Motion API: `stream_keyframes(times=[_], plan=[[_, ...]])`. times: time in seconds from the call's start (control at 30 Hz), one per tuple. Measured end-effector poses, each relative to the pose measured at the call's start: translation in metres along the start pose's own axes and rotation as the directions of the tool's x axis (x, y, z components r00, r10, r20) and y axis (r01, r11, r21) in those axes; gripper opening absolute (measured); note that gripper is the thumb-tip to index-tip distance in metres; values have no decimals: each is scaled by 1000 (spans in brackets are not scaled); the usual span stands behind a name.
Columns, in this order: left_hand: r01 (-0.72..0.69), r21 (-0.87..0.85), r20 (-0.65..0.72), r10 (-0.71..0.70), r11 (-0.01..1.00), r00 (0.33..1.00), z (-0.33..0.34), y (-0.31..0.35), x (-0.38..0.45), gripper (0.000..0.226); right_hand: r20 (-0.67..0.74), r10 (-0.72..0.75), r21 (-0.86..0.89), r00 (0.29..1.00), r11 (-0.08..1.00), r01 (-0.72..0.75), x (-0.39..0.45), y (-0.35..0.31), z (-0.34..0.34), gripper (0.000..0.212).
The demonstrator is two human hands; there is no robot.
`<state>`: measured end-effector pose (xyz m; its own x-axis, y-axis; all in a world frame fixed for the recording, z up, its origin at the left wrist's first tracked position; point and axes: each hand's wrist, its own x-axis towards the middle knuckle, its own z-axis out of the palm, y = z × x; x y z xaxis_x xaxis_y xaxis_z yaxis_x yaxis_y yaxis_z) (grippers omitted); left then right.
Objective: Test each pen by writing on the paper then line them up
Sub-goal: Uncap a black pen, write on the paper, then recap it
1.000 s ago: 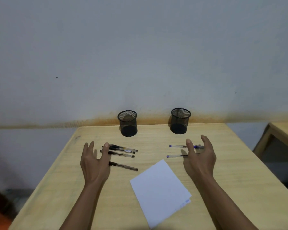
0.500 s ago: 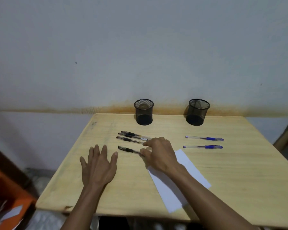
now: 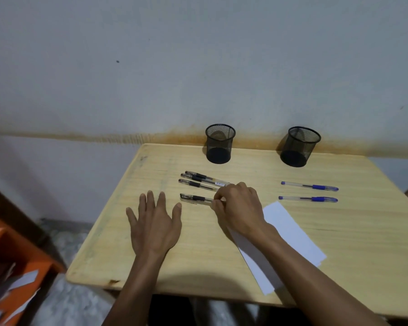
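Three black pens (image 3: 201, 180) lie close together on the wooden table (image 3: 339, 227), left of centre. A fourth black pen (image 3: 194, 198) lies just in front of them; my right hand (image 3: 239, 208) pinches its right end with fingertips. My left hand (image 3: 154, 222) rests flat on the table, fingers spread, just left of that pen and apart from it. Two blue pens (image 3: 310, 186) (image 3: 308, 199) lie parallel at the right. A white sheet of paper (image 3: 290, 234) lies under my right forearm.
Two black mesh pen cups (image 3: 220, 144) (image 3: 299, 147) stand at the table's back edge against the wall. An orange shelf (image 3: 14, 267) with papers sits on the floor at the lower left.
My right hand crossed from the blue pens to the front black pen and closed its fingers on its end. My left hand drew back from the black pens and lies flat. The view swung left.
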<state>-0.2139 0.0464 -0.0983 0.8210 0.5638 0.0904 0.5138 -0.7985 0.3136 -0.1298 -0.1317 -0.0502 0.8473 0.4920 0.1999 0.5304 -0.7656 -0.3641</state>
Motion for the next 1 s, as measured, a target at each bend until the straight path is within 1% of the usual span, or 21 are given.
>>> stream_keyframes(times=[0.07, 0.13, 0.2, 0.27, 0.3, 0.33, 0.37, 0.43, 0.47, 0.5, 0.53, 0.57, 0.6, 0.63, 0.7, 0.77, 0.8, 0.87, 0.93, 1.0], plan=[[-3, -35, -31, 2, 999, 1000, 2, -1, -1, 63, -31, 8, 78, 999, 997, -5, -9, 5, -12, 18], [-4, -96, -69, -2, 995, 998, 2, -1, -2, 56, -53, 30, 206, 998, 978, -18, -22, 15, -22, 15], [-39, -256, -134, 4, 966, 991, -2, 3, -9, 47, -67, 74, 337, 995, 940, -48, -36, 26, -31, 13], [-139, -481, -216, 36, 866, 976, -11, 16, -19, 40, -77, 108, 393, 991, 917, -70, -48, 38, -39, 13], [-219, -550, -258, 86, 806, 962, -16, 25, -26, 42, -79, 119, 399, 990, 914, -79, -54, 43, -43, 13], [-325, -560, -305, 176, 762, 936, -20, 34, -32, 47, -78, 128, 402, 989, 911, -86, -58, 49, -47, 12], [-443, -514, -351, 291, 735, 890, -22, 44, -37, 53, -74, 133, 412, 988, 907, -91, -63, 54, -52, 12], [-646, -330, -420, 506, 689, 754, -17, 62, -42, 55, -66, 134, 448, 989, 889, -91, -71, 64, -63, 11], [-701, -249, -441, 566, 668, 696, -12, 71, -43, 52, -63, 131, 461, 989, 883, -87, -74, 68, -68, 11], [-730, -199, -460, 595, 654, 659, -9, 79, -44, 46, -60, 134, 473, 989, 876, -90, -77, 72, -74, 10], [-741, -175, -483, 600, 648, 638, -7, 87, -45, 40, -55, 148, 498, 987, 861, -102, -80, 76, -80, 8], [-747, -165, -506, 595, 645, 625, -5, 94, -46, 34, -46, 177, 547, 983, 828, -124, -83, 80, -85, 6], [-750, -164, -522, 589, 641, 618, -3, 99, -49, 30, -33, 218, 625, 975, 766, -150, -87, 84, -90, 4], [-752, -171, -532, 583, 636, 614, -1, 105, -51, 26, -19, 267, 717, 963, 676, -173, -91, 88, -93, 7], [-753, -199, -537, 574, 627, 619, 1, 114, -54, 22, 19, 363, 874, 931, 447, -192, -99, 95, -97, 17], [-760, -219, -531, 579, 612, 619, 0, 126, -58, 26, 78, 417, 950, 906, 244, -194, -106, 96, -95, 28], [-772, -222, -533, 589, 596, 608, -1, 133, -61, 27, 100, 430, 964, 897, 182, -194, -108, 95, -92, 30], [-802, -235, -540, 612, 550, 578, -3, 144, -66, 25, 109, 451, 970, 886, 147, -194, -109, 91, -84, 21], [-817, -242, -538, 628, 524, 562, -6, 151, -69, 25, 94, 455, 971, 885, 155, -182, -108, 89, -79, 12], [-814, -243, -524, 635, 527, 568, -8, 152, -68, 24, 80, 445, 967, 892, 181, -177, -105, 89, -78, 11]])
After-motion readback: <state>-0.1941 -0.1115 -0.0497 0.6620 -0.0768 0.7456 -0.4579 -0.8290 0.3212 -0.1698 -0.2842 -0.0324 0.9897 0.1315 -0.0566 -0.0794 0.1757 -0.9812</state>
